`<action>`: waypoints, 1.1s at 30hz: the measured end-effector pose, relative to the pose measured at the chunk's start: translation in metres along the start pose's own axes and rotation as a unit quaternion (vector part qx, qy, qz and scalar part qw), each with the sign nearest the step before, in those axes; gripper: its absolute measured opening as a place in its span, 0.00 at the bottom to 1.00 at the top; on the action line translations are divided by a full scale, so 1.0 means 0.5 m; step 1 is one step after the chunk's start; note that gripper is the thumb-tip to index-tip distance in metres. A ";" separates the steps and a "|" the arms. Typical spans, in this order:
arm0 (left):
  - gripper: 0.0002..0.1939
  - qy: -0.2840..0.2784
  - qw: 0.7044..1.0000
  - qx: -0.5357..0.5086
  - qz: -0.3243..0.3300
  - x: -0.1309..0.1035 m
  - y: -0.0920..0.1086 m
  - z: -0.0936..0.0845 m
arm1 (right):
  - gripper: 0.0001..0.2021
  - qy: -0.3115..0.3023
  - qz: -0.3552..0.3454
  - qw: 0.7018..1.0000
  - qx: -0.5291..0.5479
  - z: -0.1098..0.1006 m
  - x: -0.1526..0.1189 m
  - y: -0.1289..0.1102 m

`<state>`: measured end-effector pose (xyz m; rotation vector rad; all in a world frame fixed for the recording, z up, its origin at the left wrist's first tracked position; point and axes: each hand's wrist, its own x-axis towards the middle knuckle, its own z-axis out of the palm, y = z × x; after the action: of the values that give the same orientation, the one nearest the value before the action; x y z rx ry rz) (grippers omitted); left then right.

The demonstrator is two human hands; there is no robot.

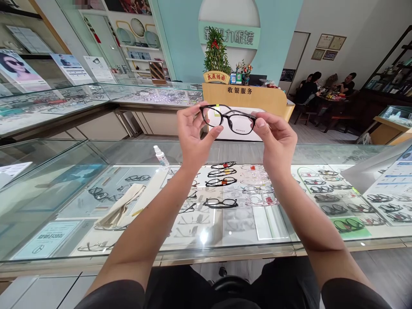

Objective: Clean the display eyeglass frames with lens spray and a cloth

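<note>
Black-framed glasses [228,120] are held up above the glass display counter, with a yellow-green sticker on one lens and faint print on the other. My left hand [196,135] grips their left end between thumb and fingers. At the right end, my right hand [277,139] pinches the frame near the hinge. The temples point away, partly hidden by the frame and fingers. Below the hands, several dark glasses [220,203] lie in a column, and clear-framed glasses [255,176] lie to their right.
A white spray bottle [161,156] and a beige cloth [124,206] are on the left of the counter [225,253]. More eyeglasses [334,209] fill the right side. Beyond stand a wooden cashier desk [277,96] and people [310,89] seated at a table.
</note>
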<state>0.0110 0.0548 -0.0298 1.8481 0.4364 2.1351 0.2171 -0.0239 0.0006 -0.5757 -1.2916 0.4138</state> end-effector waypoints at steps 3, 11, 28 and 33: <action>0.43 0.004 1.000 -0.005 0.003 0.001 -0.004 -0.002 | 0.13 -0.013 0.007 1.000 0.017 0.000 0.000 0.003; 0.41 -0.023 0.999 -0.044 -0.015 0.002 -0.021 -0.003 | 0.16 -0.036 0.036 0.997 0.050 0.001 -0.003 -0.013; 0.42 -0.086 0.994 0.070 -0.004 0.031 0.081 -0.018 | 0.07 -0.188 -0.031 0.972 -0.138 -0.062 0.041 -0.021; 0.40 -0.132 0.988 0.078 0.013 0.033 0.130 -0.011 | 0.02 -0.226 -0.051 0.959 -0.164 -0.050 0.032 -0.024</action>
<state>0.0021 0.0016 0.0107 2.1979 0.5308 1.8807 0.2446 -0.0281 0.0159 -0.7126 -1.8423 0.2520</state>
